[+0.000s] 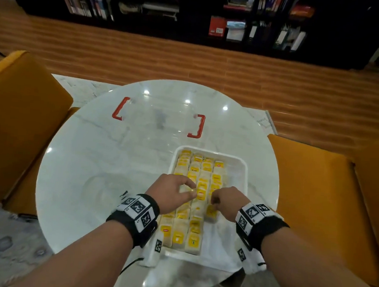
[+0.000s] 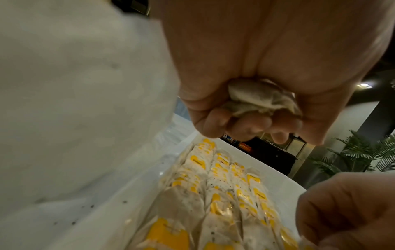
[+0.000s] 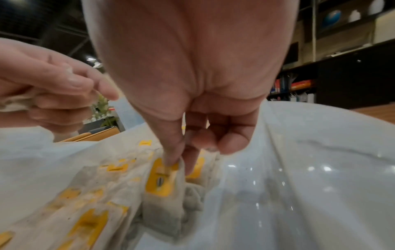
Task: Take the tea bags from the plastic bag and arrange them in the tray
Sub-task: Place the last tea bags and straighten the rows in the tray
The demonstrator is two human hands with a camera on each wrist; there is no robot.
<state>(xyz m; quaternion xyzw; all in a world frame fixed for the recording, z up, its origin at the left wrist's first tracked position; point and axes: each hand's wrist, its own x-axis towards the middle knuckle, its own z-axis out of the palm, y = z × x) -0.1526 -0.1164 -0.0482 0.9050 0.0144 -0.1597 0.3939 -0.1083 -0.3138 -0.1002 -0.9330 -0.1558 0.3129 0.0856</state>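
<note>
So, going from the left: an orange chair (image 1: 17, 118) sat at the left of the round marble table (image 1: 88, 158), and the clear plastic bag (image 1: 104, 189) lay flat on the table just left of the tray, hard to make out against the marble. Further back on the table was a clear lid (image 1: 159, 118) with red clips at each end.

The left hand (image 1: 172, 195) was over the tray's left columns, fingers curled in. The left wrist view showed it pretty clearly: it was clutching a scrunched-up tea bag (image 2: 262, 99) in the palm, held above the rows.

The white tray (image 1: 241, 169) was near the front right part of the table, and it was already packed with tea bags (image 1: 194, 233) in four columns, yellow tags facing up. The strip along the tray's right side was bare white.

The right hand (image 1: 226, 202) was down at the rightmost column, about halfway along the tray. In the right wrist view its thumb and forefinger were pinching the top of one bag (image 3: 162, 182) with a yellow tag, right at the tag's upper edge; that bag was upright at the end of its column with bare tray floor beside it. The other fingers were curled up and clear of it.

Another orange chair (image 1: 315, 188) was on the right, and dark bookshelves (image 1: 237, 19) ran along the far wall across the wooden floor (image 1: 190, 60).
</note>
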